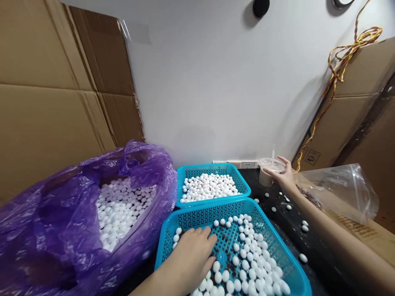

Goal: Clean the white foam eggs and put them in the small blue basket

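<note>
My left hand [191,255] rests palm-down with its fingers apart on the mesh of the near turquoise plastic basket [273,228], beside white egg-shaped foam balls [249,263] and brown specks. A far turquoise basket [212,168] holds a dense layer of similar white balls [208,188]. My right hand [285,177] grips the top of a lidded plastic cup [268,172] with a straw. A few loose balls [288,207] lie on the black counter [311,234] around it. More white balls [123,209] fill an open purple plastic bag [61,230] on my left.
A clear zip-top plastic bag [342,193] lies at the right of the counter. Flattened cardboard sheets [49,78] lean on the left, and cardboard boxes [348,123] stand at the right. Tangled yellow wire [347,53] hangs on the boxes. A wall socket [247,165] sits behind the far basket.
</note>
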Demonstrator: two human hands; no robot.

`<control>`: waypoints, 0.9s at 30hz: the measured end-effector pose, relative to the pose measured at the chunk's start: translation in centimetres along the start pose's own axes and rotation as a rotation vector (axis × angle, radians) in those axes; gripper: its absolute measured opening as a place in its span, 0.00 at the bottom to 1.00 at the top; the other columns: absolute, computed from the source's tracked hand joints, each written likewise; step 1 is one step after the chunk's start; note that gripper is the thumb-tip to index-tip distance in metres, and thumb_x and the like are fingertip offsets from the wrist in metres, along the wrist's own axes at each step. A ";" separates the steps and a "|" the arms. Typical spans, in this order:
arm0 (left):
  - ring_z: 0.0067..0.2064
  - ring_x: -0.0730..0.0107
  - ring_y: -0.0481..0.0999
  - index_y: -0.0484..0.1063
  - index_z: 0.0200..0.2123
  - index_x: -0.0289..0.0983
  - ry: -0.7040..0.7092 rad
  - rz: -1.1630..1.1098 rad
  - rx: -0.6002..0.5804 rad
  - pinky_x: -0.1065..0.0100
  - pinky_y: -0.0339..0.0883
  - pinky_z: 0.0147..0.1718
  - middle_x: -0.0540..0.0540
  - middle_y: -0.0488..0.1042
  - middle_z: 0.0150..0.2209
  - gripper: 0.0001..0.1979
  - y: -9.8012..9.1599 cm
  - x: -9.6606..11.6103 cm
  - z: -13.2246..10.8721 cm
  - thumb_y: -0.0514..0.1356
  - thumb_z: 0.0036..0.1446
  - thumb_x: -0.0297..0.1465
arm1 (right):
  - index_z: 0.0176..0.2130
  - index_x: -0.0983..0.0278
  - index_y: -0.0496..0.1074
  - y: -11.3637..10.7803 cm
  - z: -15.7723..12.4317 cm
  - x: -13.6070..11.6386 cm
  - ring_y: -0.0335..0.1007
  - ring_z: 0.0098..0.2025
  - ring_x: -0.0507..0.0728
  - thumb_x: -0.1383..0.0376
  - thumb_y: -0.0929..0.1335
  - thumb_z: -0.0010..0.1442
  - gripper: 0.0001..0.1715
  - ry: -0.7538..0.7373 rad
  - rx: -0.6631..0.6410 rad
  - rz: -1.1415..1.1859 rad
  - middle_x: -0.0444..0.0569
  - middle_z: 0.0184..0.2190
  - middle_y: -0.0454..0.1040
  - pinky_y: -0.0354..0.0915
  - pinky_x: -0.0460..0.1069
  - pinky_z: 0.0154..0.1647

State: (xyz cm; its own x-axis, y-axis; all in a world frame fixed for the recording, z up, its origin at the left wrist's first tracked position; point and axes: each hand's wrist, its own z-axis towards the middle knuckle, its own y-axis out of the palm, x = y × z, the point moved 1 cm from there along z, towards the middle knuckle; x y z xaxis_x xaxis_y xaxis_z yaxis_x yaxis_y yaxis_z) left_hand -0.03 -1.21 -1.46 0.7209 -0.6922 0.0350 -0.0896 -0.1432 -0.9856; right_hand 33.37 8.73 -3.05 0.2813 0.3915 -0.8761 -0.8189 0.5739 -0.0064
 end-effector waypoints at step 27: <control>0.41 0.56 0.71 0.69 0.35 0.38 0.071 -0.058 0.075 0.60 0.63 0.38 0.45 0.71 0.39 0.04 0.3 -0.8 0.3 0.56 0.56 0.29 | 0.61 0.62 0.43 -2.0 -3.3 2.0 0.42 0.64 0.67 0.52 0.74 0.40 0.59 0.008 0.094 -0.194 0.61 0.62 0.47 0.46 0.62 0.61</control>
State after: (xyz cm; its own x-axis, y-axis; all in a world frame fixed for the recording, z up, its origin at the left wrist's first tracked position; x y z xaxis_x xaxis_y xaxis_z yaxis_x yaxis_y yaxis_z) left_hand -0.41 -0.45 -1.79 0.6724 -0.7332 0.1012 0.0041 -0.1330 -0.9911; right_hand 33.91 6.01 -6.36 0.4248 0.2617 -0.8666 -0.6994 0.7027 -0.1307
